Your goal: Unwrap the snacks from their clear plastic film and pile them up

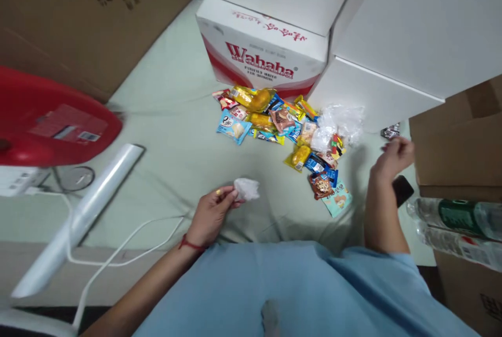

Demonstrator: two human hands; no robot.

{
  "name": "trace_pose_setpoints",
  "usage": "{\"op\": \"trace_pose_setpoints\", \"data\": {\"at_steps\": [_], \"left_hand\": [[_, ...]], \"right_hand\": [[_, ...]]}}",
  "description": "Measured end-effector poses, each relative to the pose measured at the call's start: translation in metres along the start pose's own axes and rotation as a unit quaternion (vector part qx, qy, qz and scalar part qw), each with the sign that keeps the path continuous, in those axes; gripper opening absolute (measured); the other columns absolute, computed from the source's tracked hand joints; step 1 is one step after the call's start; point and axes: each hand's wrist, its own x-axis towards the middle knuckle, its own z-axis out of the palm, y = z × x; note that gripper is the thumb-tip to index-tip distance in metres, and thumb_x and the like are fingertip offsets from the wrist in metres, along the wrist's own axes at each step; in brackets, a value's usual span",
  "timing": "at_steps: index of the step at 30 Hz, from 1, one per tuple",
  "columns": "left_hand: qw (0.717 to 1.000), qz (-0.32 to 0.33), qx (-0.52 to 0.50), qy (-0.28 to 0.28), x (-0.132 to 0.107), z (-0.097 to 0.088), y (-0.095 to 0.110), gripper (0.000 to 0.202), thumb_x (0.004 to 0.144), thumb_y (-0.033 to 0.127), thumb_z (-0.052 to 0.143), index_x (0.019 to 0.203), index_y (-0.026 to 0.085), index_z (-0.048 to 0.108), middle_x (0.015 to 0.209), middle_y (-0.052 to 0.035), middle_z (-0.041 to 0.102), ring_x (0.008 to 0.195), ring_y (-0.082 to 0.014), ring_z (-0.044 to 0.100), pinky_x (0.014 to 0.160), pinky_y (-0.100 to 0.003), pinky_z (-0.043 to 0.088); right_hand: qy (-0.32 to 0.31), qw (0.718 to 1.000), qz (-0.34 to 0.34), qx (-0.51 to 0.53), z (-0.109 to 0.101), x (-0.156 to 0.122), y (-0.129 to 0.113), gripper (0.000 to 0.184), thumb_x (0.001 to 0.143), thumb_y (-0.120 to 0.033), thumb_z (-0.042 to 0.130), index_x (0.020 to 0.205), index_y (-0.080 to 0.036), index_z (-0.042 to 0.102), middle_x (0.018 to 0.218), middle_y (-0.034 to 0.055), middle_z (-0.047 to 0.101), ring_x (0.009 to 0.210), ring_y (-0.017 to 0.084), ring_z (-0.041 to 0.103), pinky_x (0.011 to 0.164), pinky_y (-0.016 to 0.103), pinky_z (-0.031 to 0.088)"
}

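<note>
My left hand (pixel 212 211) pinches a crumpled white tissue or plastic scrap (pixel 247 188) just above the pale green sheet (pixel 176 133). My right hand (pixel 394 156) is raised at the right with its fingers curled, close to a small dark shiny wrapper (pixel 391 131); whether it holds anything I cannot make out. A dark phone-like object (pixel 402 189) lies just beside that wrist. Between my hands spreads a pile of several colourful snack packets (pixel 274 122), with a crumpled clear plastic bag (pixel 339 122) on its right side.
A red-and-white Wahaha carton (pixel 259 59) and white boxes (pixel 396 28) stand behind the pile. Brown cardboard boxes sit at far left (pixel 78 12) and right (pixel 458 143). Plastic bottles (pixel 455 222) lie at right. A red seat (pixel 47 117), white roll (pixel 78 216) and cable (pixel 129 237) are at left.
</note>
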Motion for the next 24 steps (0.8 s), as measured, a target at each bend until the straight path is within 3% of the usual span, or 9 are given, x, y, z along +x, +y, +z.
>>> {"op": "trace_pose_setpoints", "data": {"at_steps": [1, 2, 4, 5, 7, 11, 17, 21, 24], "left_hand": [[1.000, 0.002, -0.001, -0.005, 0.003, 0.004, -0.001, 0.061, 0.066, 0.071, 0.082, 0.094, 0.018, 0.074, 0.078, -0.0051, 0.076, 0.074, -0.0217, 0.070, 0.069, -0.032, 0.057], [1.000, 0.007, 0.005, -0.013, 0.006, 0.007, -0.002, 0.059, 0.068, 0.070, 0.080, 0.093, 0.017, 0.075, 0.074, -0.0045, 0.075, 0.071, -0.0208, 0.069, 0.066, -0.031, 0.056], [0.998, 0.026, 0.031, -0.040, 0.008, 0.014, -0.002, 0.052, 0.073, 0.066, 0.078, 0.090, 0.017, 0.075, 0.067, -0.0027, 0.071, 0.065, -0.0184, 0.065, 0.064, -0.029, 0.053], [0.997, 0.036, 0.043, -0.058, 0.009, 0.016, -0.001, 0.048, 0.075, 0.063, 0.078, 0.089, 0.017, 0.076, 0.065, -0.0018, 0.070, 0.064, -0.0172, 0.063, 0.064, -0.029, 0.052], [0.994, 0.050, 0.050, -0.087, 0.010, 0.018, 0.002, 0.044, 0.076, 0.059, 0.078, 0.089, 0.017, 0.076, 0.067, -0.0011, 0.069, 0.063, -0.0154, 0.061, 0.063, -0.028, 0.050], [0.994, 0.041, 0.011, -0.098, 0.018, 0.008, 0.008, 0.050, 0.069, 0.056, 0.085, 0.098, 0.016, 0.073, 0.072, 0.0009, 0.067, 0.061, -0.0117, 0.056, 0.059, -0.025, 0.046], [0.990, -0.009, -0.118, -0.077, 0.018, -0.009, 0.010, 0.063, 0.068, 0.065, 0.086, 0.102, 0.018, 0.061, 0.088, -0.0009, 0.069, 0.073, -0.0127, 0.065, 0.061, -0.023, 0.051], [0.967, -0.061, -0.194, -0.155, 0.002, 0.001, 0.011, 0.064, 0.071, 0.068, 0.083, 0.110, 0.022, 0.061, 0.113, -0.0061, 0.070, 0.099, -0.0231, 0.071, 0.073, -0.036, 0.062], [0.965, -0.053, -0.190, -0.172, -0.001, 0.010, 0.007, 0.061, 0.069, 0.056, 0.089, 0.112, 0.022, 0.063, 0.111, -0.0054, 0.070, 0.098, -0.0223, 0.069, 0.076, -0.036, 0.061]], "right_hand": [[-0.025, 0.999, -0.040, 0.020, -0.002, -0.037, -0.004, 0.041, 0.111, -0.043, 0.042, 0.118, -0.015, 0.071, 0.115, 0.0146, 0.068, 0.100, 0.019, 0.067, 0.091, 0.036, 0.056], [-0.112, 0.990, -0.075, 0.046, -0.002, -0.077, -0.008, 0.037, 0.107, -0.046, 0.051, 0.112, -0.016, 0.072, 0.108, 0.0133, 0.070, 0.093, 0.020, 0.067, 0.087, 0.037, 0.056], [-0.348, 0.925, -0.133, 0.075, 0.003, -0.152, -0.018, 0.031, 0.101, -0.048, 0.063, 0.117, -0.023, 0.072, 0.112, 0.0110, 0.071, 0.098, 0.024, 0.067, 0.085, 0.039, 0.057], [-0.416, 0.892, -0.156, 0.082, 0.009, -0.183, -0.023, 0.038, 0.096, -0.050, 0.070, 0.126, -0.026, 0.069, 0.122, 0.0113, 0.070, 0.103, 0.025, 0.067, 0.083, 0.039, 0.058], [-0.468, 0.861, -0.182, 0.077, 0.022, -0.222, -0.032, 0.035, 0.092, -0.050, 0.074, 0.118, -0.026, 0.072, 0.114, 0.0102, 0.073, 0.100, 0.025, 0.067, 0.082, 0.039, 0.057], [-0.478, 0.872, -0.058, 0.091, 0.028, -0.221, -0.036, 0.030, 0.096, -0.051, 0.067, 0.089, -0.023, 0.073, 0.079, 0.0034, 0.069, 0.073, 0.019, 0.061, 0.070, 0.033, 0.050], [-0.457, 0.843, 0.186, 0.213, 0.025, -0.199, -0.038, 0.045, 0.076, -0.062, 0.084, 0.084, -0.022, 0.066, 0.065, -0.0037, 0.054, 0.055, 0.012, 0.044, 0.053, 0.025, 0.039], [-0.419, 0.834, 0.235, 0.269, 0.040, -0.221, -0.042, 0.045, 0.073, -0.058, 0.086, 0.085, -0.022, 0.062, 0.074, -0.0021, 0.060, 0.060, 0.012, 0.050, 0.056, 0.025, 0.044], [-0.428, 0.828, 0.249, 0.263, 0.049, -0.242, -0.039, 0.045, 0.076, -0.060, 0.083, 0.086, -0.022, 0.062, 0.073, -0.0020, 0.060, 0.059, 0.013, 0.049, 0.055, 0.026, 0.043]]}}
